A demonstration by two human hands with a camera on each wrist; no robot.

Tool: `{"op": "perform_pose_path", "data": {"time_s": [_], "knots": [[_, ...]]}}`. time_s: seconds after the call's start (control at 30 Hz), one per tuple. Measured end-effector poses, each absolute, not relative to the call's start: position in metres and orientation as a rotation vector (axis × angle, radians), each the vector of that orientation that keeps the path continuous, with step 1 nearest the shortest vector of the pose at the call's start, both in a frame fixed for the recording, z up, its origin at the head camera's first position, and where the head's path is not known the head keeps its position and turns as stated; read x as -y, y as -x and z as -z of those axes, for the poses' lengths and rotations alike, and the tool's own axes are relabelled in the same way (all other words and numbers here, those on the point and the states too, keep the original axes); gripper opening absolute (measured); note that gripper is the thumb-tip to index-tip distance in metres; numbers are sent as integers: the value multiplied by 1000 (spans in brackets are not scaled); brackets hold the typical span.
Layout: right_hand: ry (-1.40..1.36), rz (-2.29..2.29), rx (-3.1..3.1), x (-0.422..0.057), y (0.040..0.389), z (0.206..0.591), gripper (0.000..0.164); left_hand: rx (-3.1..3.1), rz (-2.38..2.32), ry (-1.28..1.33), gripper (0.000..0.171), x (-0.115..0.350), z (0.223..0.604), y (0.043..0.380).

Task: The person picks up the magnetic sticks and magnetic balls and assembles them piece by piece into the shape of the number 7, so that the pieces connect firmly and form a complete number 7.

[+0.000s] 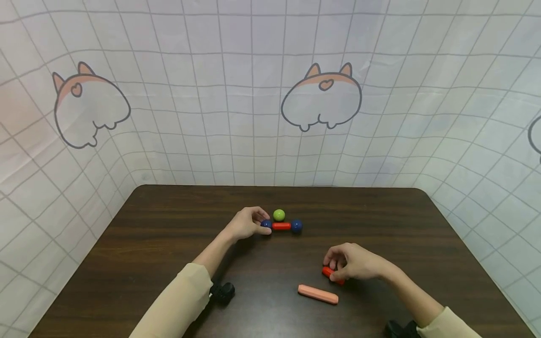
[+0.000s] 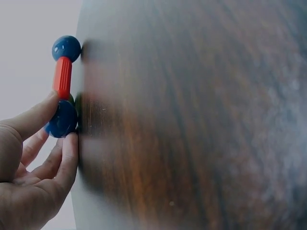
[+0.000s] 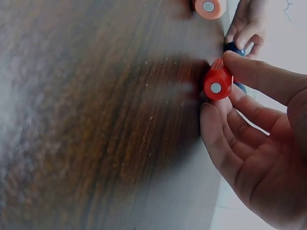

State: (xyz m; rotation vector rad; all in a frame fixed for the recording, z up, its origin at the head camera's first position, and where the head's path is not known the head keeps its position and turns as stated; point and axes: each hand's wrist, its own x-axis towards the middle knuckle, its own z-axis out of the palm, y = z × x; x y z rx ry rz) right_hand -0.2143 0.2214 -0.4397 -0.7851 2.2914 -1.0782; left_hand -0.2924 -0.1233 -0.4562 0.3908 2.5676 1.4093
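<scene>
Near the far side of the table, my left hand (image 1: 247, 224) holds a blue ball (image 2: 64, 120) between thumb and fingers. That ball sits at one end of a short red rod (image 1: 281, 226), and another blue ball (image 1: 297, 226) is at the rod's other end. Just behind this joined piece is a green ball (image 1: 279, 215); whether they touch I cannot tell. Closer in, on the right, my right hand (image 1: 359, 262) pinches a second red rod (image 3: 218, 84), low at the tabletop. A round silver disc shows in that rod's end in the right wrist view.
An orange-pink rod (image 1: 318, 294) lies on the dark wooden table (image 1: 169, 225), left of and nearer than the right hand. White gridded cloth (image 1: 253, 155) with animal drawings hangs behind the table and along both sides. Each wrist wears a black device (image 1: 223, 293).
</scene>
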Motion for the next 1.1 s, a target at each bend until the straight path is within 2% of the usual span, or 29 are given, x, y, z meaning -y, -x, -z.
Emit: {"op": "perform_pose_path", "data": {"time_s": [0.4, 1.1], "knots": [[855, 1013, -2326, -219, 214, 438, 16, -2568, -1400, -391, 29, 123, 457, 293], [932, 963, -2382, -202, 231, 428, 21, -2573, -1399, -390, 29, 123, 459, 295]]}}
